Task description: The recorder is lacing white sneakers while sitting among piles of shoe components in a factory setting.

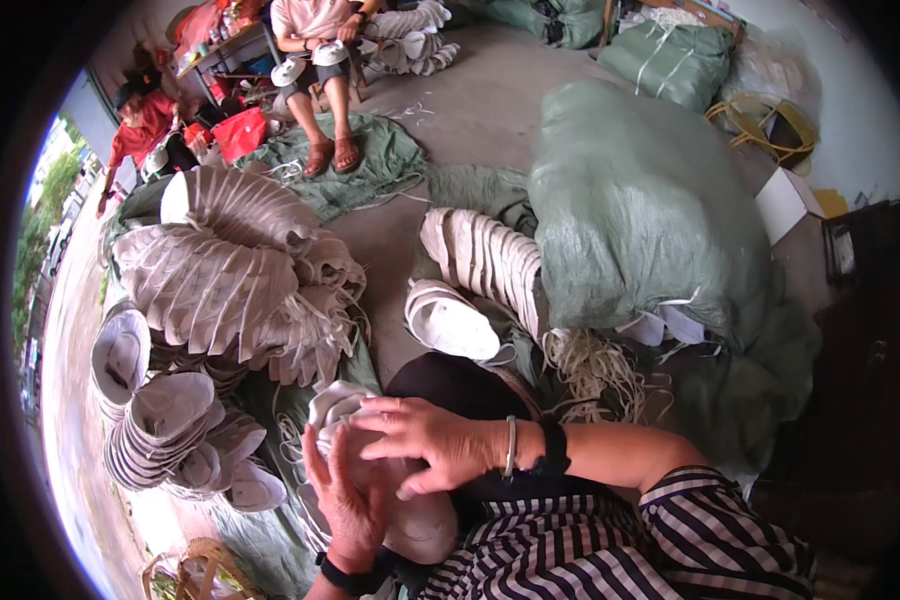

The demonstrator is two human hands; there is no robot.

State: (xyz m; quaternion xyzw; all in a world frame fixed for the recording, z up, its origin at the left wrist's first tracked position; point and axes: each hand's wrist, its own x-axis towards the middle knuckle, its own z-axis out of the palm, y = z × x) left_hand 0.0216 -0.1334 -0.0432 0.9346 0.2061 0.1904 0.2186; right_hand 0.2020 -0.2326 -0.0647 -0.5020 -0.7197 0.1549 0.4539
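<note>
My left hand [350, 500] and my right hand [420, 440] press from both sides on a white cup-shaped mask [425, 530] resting on my lap. The left palm lies against its left side, and the right hand lies flat across its top, fingers spread. A short nested stack of the same white masks [332, 405] shows just above my fingers. A bangle and a dark band sit on my right wrist, and a dark band is on the left one.
Long nested stacks of white masks [220, 270] are piled at the left, and another stack [485, 255] leans on a big green sack [640, 210]. Loose elastic cords [595, 370] lie by it. A seated person [320, 80] works at the back.
</note>
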